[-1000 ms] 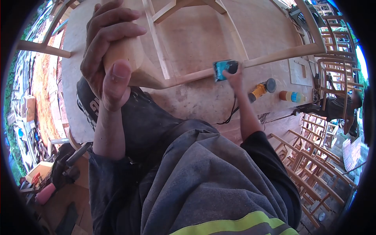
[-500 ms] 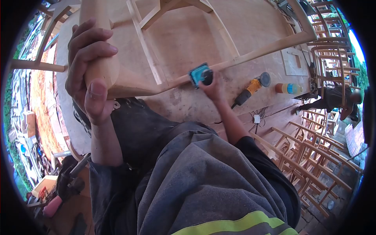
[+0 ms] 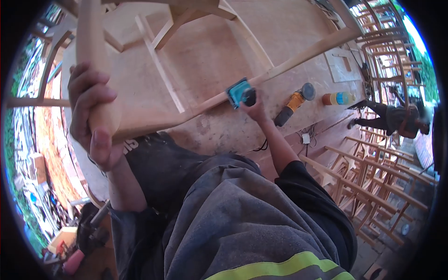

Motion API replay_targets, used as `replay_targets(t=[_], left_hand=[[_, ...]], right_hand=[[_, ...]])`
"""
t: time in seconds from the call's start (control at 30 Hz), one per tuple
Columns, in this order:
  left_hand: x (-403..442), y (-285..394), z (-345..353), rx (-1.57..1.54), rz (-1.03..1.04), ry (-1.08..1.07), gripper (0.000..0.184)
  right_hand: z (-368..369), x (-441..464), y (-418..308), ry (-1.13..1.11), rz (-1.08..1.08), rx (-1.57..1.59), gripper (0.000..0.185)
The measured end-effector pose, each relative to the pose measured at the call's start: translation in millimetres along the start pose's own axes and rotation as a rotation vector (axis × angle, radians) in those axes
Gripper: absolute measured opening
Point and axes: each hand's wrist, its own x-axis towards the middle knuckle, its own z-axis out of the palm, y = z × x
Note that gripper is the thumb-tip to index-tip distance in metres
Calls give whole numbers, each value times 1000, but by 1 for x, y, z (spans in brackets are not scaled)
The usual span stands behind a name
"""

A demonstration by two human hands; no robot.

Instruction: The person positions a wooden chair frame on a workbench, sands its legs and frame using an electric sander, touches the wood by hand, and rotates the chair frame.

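Across the worktop [image 3: 210, 58] sat the frame [image 3: 305, 57], stiff, likely light, best held by its thick leg [image 3: 92, 42], where my left grip [image 3: 79, 119] wrapped; my right grip [image 3: 256, 110] clasped the firm-looking sander [image 3: 238, 92] at the rail [image 3: 212, 103].

Daylit, fisheye-warped, black-rimmed view

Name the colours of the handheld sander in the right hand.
Teal body with a black top, seen best in the head view.
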Motion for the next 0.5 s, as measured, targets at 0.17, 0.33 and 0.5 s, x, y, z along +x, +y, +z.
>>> replay_targets(t=[0.17, 0.33, 0.5], left_hand=[[1, 0, -4, 26, 2, -24, 52], [2, -6, 1, -2, 7, -29, 50], [1, -10, 6, -17, 30, -28, 48]], right_hand=[[-27, 7, -25, -128, -20, -31, 69], [-67, 38, 31, -49, 99, -32, 74], [-60, 51, 12, -124, 231, -45, 79]])
